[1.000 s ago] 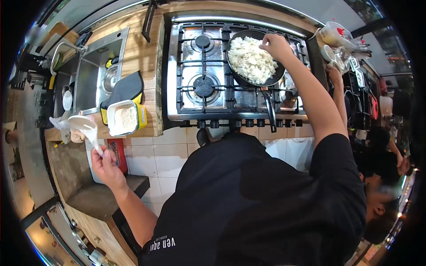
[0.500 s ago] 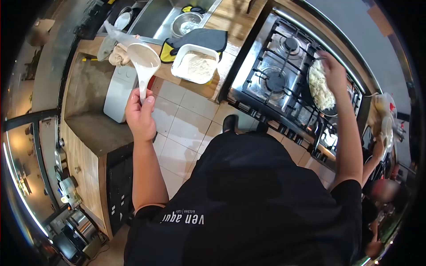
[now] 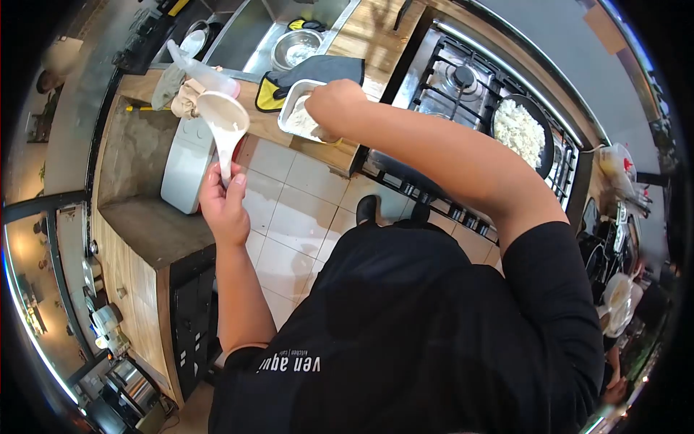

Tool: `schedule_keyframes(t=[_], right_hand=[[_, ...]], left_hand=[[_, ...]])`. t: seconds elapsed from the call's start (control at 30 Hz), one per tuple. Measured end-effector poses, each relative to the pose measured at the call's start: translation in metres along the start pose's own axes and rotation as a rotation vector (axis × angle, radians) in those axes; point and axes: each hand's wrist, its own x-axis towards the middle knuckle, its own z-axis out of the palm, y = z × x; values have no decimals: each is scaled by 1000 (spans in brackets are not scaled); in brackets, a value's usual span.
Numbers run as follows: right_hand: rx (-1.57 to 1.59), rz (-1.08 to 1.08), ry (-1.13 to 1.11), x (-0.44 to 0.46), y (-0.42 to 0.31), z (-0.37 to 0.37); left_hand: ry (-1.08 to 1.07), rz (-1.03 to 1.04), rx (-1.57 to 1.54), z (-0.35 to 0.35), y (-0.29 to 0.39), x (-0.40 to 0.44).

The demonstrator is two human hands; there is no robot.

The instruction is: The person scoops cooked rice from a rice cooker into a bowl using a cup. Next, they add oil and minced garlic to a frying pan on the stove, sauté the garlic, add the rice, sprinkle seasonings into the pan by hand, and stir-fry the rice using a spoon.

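Note:
My left hand [image 3: 226, 206] grips the handle of a white ladle [image 3: 225, 116], its bowl held up over the counter's edge. My right hand [image 3: 335, 106] reaches into a white rectangular tub [image 3: 288, 100] that holds a pale, crumbly or grated food [image 3: 298, 121]. Its fingertips are hidden from the camera by the hand itself, so what they grasp cannot be seen. On the stove, a black frying pan [image 3: 547, 123] carries a layer of similar white shredded food [image 3: 518, 132].
Beside the tub lies a grey and yellow cloth [image 3: 318, 71]. Behind it a metal bowl [image 3: 296, 49] sits in the sink [image 3: 271, 36]. The gas stove [image 3: 441, 94] is at right, a clear squeeze bottle [image 3: 202, 71] at left. Part of another person shows at far right.
My right hand has left the pan on the stove and swung left into the white tub. The ladle stays in my left hand, nearly still.

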Motion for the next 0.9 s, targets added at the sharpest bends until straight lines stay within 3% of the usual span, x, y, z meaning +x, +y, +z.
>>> schedule_keyframes(t=[0.17,0.3,0.37,0.43,0.47,0.5,0.53,0.6,0.73,0.8,0.83,0.9], right_hand=[[68,-22,67,3,0,14],[139,66,227,-45,25,-12],[160,208,316,-96,69,-19],[299,499,520,-179,124,-19],[270,781,406,-208,166,-16],[155,752,606,-246,208,4],[128,893,455,-274,233,6],[38,759,439,-324,297,53],[93,920,415,-339,296,52],[50,1058,405,-340,296,54],[82,960,495,-343,316,74],[96,917,518,-350,320,87]], left_hand=[[79,-11,35,-3,-6,-5],[0,37,-10,-1,-1,2],[0,43,-22,-1,0,7],[-17,20,-30,2,-1,13],[-11,2,-34,4,0,16],[-34,19,-24,8,0,20],[-46,21,-23,15,5,23],[-81,40,18,36,14,29],[-260,111,8,70,19,48],[-66,-40,-162,115,44,40],[-329,43,-72,108,34,53],[-406,103,-23,159,57,42]])
